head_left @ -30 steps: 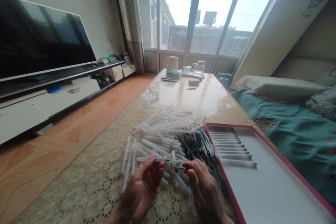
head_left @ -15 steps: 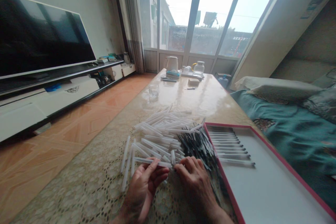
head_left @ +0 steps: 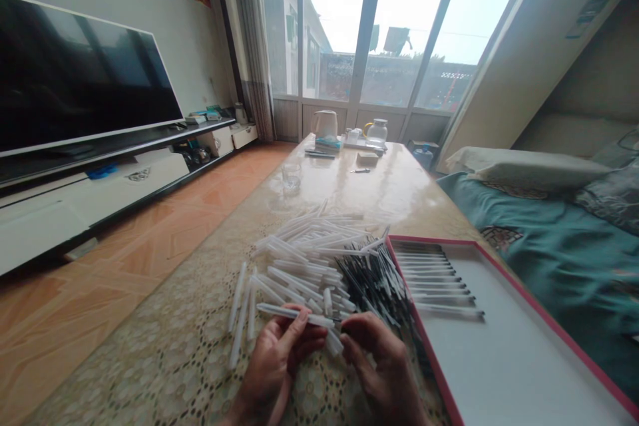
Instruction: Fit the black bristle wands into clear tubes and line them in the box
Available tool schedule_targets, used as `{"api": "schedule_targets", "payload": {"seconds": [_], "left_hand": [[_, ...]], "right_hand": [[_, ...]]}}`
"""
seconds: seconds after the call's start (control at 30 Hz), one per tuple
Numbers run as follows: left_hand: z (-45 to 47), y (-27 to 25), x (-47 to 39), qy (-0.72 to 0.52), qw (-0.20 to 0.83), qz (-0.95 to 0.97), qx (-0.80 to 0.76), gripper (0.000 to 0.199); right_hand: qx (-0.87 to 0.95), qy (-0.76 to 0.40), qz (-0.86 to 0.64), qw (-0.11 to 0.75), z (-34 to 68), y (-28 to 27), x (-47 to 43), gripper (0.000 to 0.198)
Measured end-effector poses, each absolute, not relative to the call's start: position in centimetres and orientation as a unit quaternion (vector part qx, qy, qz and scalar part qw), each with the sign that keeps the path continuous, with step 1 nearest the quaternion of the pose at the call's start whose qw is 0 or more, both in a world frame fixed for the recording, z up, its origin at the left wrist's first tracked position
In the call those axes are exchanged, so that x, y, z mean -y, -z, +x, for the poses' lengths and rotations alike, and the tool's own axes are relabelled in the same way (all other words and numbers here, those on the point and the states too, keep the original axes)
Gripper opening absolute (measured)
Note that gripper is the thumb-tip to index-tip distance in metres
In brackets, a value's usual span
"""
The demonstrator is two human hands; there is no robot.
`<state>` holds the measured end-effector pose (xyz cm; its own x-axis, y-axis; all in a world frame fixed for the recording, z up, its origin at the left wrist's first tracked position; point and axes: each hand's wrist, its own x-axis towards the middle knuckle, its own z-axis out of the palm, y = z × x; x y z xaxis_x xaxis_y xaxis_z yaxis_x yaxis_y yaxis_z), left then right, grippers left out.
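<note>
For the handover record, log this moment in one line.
left hand: holds white tube | right hand: near tube's end, grip unclear | tray: row of dark-ended tubes | table: white tube pile, dark sticks

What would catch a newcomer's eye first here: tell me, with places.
Probably the heap of white tubes on the table, with the dark rods bunched at its right. Next, the red-rimmed tray right of those, with dark-tipped pens rowed in its far left part. Nearest the viewer, the left hand holds one tube, the right hand close to its right end.
</note>
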<state>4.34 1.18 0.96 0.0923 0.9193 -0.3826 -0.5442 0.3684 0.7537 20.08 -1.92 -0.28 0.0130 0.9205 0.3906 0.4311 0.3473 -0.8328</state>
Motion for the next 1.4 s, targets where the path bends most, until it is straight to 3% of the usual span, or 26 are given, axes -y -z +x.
{"api": "schedule_targets", "payload": {"seconds": [0.9,1.2,1.4], "left_hand": [[4.7,-0.4,-0.8,-0.488,0.737,0.234,-0.405,0.017],[4.8,0.0,-0.8,-0.476,0.758,0.267,-0.358,0.012],[5.0,0.1,-0.6,-0.472,0.756,0.262,-0.369,0.014]], "right_hand": [[0.634,-0.305,-0.53,0.473,20.5,0.5,2.0,0.007],[0.543,-0.422,-0.549,0.475,20.2,1.4,2.2,0.031],[0.637,-0.318,-0.546,0.442,20.7,1.1,2.1,0.047]]}}
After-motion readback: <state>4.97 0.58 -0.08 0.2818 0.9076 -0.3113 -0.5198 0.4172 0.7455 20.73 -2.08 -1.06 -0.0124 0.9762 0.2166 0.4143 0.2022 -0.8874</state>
